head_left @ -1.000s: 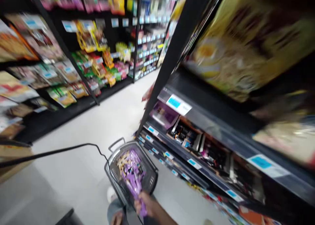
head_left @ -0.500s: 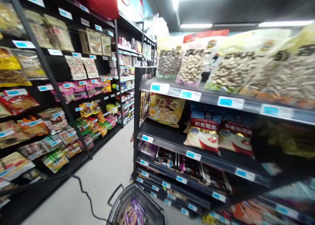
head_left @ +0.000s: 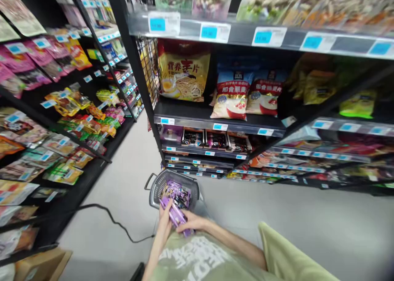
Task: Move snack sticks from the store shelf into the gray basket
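Note:
Both my hands hold a bunch of purple-wrapped snack packets [head_left: 176,214] close to my body, over the near side of a grey shopping basket. My left hand [head_left: 165,215] grips the packets from the left, thumb on top. From the right, my right hand [head_left: 191,222] closes round their lower end. Just beyond them is the grey basket [head_left: 153,194], its handle sticking out to the left. More purple packets [head_left: 175,190] lie inside it. How many packets I hold is hard to tell.
A black shelf [head_left: 191,113] ahead carries oatmeal bags [head_left: 232,93], with boxes of dark packets [head_left: 217,139] below. Shelves of bagged snacks [head_left: 64,174] run along the left. A black cable [head_left: 113,219] crosses the floor, and a cardboard box [head_left: 43,264] stands bottom left.
My view has tilted down and turned right. The basket now shows whole, and both my hands are in view holding purple packets; before, only fingertips at the basket showed at the bottom edge.

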Demonstrator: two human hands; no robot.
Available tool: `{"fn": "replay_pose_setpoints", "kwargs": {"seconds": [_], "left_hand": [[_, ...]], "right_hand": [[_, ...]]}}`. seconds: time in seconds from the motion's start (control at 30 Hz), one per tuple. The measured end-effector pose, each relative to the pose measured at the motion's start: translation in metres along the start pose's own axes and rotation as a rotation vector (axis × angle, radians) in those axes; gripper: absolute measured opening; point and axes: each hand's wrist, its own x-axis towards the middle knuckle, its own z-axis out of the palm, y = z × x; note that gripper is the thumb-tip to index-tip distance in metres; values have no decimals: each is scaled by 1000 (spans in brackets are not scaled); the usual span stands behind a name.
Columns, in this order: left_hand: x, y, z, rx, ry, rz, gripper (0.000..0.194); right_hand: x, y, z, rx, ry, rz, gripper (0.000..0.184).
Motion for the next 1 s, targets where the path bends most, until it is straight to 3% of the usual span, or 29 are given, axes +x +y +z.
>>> {"fn": "replay_pose_setpoints", "kwargs": {"seconds": [0.13, 0.27, 0.43, 0.53, 0.67, 0.83, 1.0], "left_hand": [[4, -6, -6, -157, 242, 158, 60], [4, 0, -6, -318, 314, 218, 58], [1, 12, -6, -364, 376, 202, 45], [2, 15, -7, -347, 372, 213, 35], [-4, 17, 0, -269, 312, 337, 36], [-20, 19, 6, -307, 179, 365, 44], [-31, 7, -26, -203, -50, 325, 42]], "right_hand": [[-7, -20, -12, -305, 82, -163, 78], [-18, -52, -8, -866, 129, -235, 83], [-24, -81, 8, -1209, 167, -256, 81], [-25, -90, 6, -1177, 167, -341, 64], [-24, -95, -14, -979, 85, -450, 52], [-26, -103, -51, -706, -53, -256, 50], [-40, -119, -81, -591, -249, -127, 54]]}}
